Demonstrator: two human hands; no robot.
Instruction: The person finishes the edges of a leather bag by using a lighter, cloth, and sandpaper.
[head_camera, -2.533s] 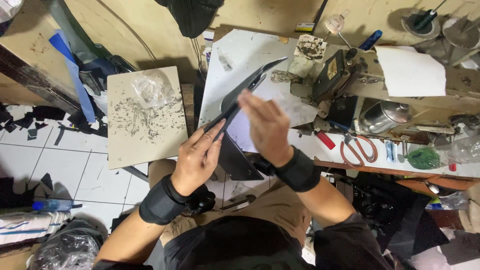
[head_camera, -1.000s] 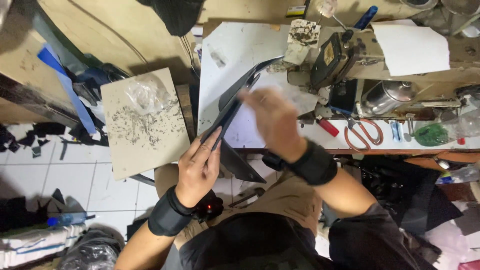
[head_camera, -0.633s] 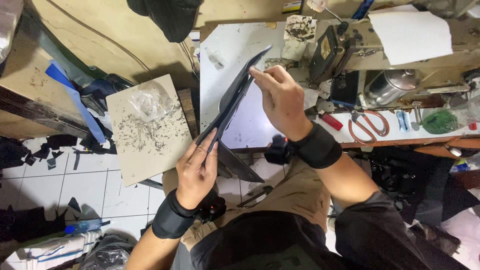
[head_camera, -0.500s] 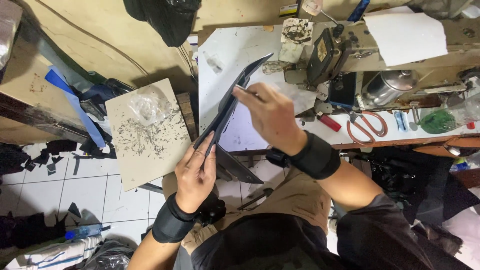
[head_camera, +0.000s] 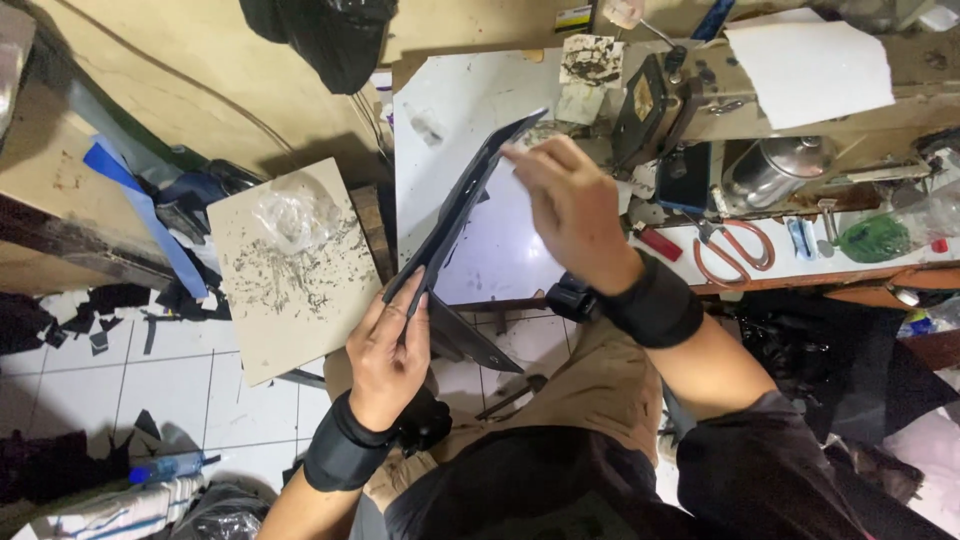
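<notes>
Dark grey, stiff and thin, the flat sheet piece is what we hold tilted on edge above the near edge of the white desk, and we place everything else from that desk. Our left hand, below the desk's near edge and over our lap, has its fingers closed narrowly on the sheet's lower end, thumb on one face and the rest behind. Our right hand is up over the desk's white surface, its fingers loosely spread and touching the upper part of the sheet near its top edge; whether they pinch it or only press along it we cannot tell. A second dark piece hangs just under the sheet, beyond the desk's front edge, and we cannot tell if the two are joined. As we judge it, the work is midway: the sheet is picked up and being handled or checked along its edge, and nothing on the desk shows a finished piece set aside. To the right of the desk lie red-handled scissors, a metal pot and a black machine part. To the desk's left a tan board carries dark scraps and a crumpled clear bag, with more offcuts on the tiled floor beside it.
</notes>
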